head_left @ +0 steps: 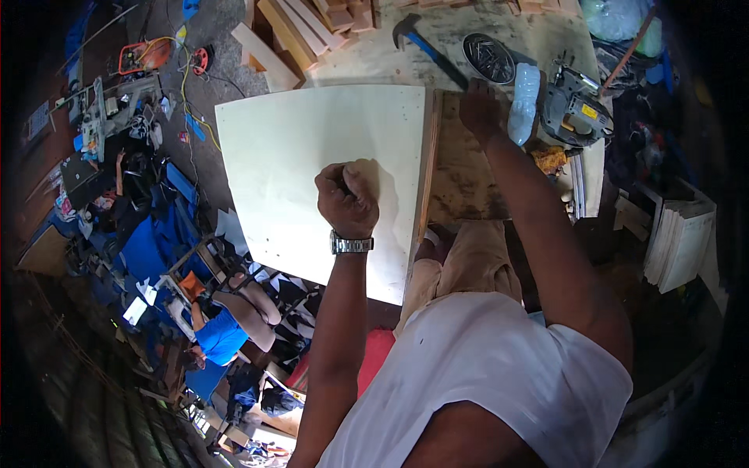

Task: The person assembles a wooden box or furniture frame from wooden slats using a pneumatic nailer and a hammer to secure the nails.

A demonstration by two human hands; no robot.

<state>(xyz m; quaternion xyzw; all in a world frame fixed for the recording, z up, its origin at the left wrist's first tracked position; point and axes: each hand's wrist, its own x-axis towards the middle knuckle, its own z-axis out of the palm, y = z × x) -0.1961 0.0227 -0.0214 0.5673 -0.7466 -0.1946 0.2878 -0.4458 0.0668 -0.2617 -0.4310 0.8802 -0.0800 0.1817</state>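
Observation:
My left hand (348, 200), with a metal watch on its wrist, is closed in a fist over a pale plywood panel (304, 140). Whatever its fingers hold, if anything, is hidden. The panel has small marks along its edges and a wooden strip (427, 175) under its right side. My right hand (480, 113) is wrapped round the handle end of a claw hammer (427, 49) with a dark head and a blue and black handle. Beside that hand are a round dish (512, 72) of nails and a wrapped pale blue bottle (523, 105).
A grey power tool (576, 109) stands on the worktable (374, 64) at right, near a yellow-orange object (551, 159). Cut timber pieces (289, 39) are heaped at the far side. A person in a blue shirt (221, 337) sits at lower left; a yellow cable (187, 101) crosses the floor.

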